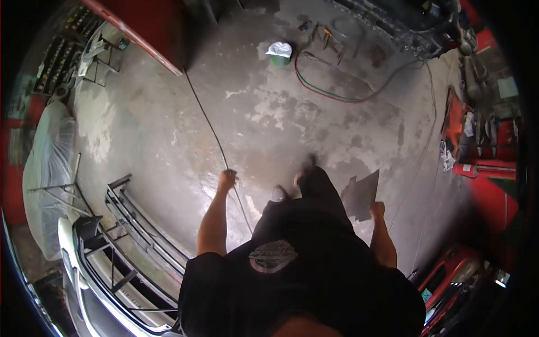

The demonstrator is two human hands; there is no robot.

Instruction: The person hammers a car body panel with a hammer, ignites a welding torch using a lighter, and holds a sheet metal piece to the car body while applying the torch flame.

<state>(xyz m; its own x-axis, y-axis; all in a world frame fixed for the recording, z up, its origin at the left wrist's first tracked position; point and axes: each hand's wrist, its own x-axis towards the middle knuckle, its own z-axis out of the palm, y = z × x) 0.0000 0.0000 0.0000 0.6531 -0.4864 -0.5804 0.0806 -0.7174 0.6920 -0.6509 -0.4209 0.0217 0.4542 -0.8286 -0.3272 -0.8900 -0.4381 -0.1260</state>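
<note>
My left hand (227, 178) is closed, out in front of me to the left. A long dark cable (208, 115) runs across the concrete floor and passes behind that hand in this view; I cannot tell whether the fingers grip it. In my right hand (377, 211), low at my right side, are flat dark grey sheets (362, 196) with angular edges, held by one edge. My legs (306, 194) are in mid-stride between the two hands, and one foot is blurred.
A red panel (146, 33) stands at the upper left. Ahead are a green bucket (279, 60) with white material on top and a red-green hose (331, 96). A metal rack (140, 230) and bumper parts lie left. Red equipment (488, 168) lines the right.
</note>
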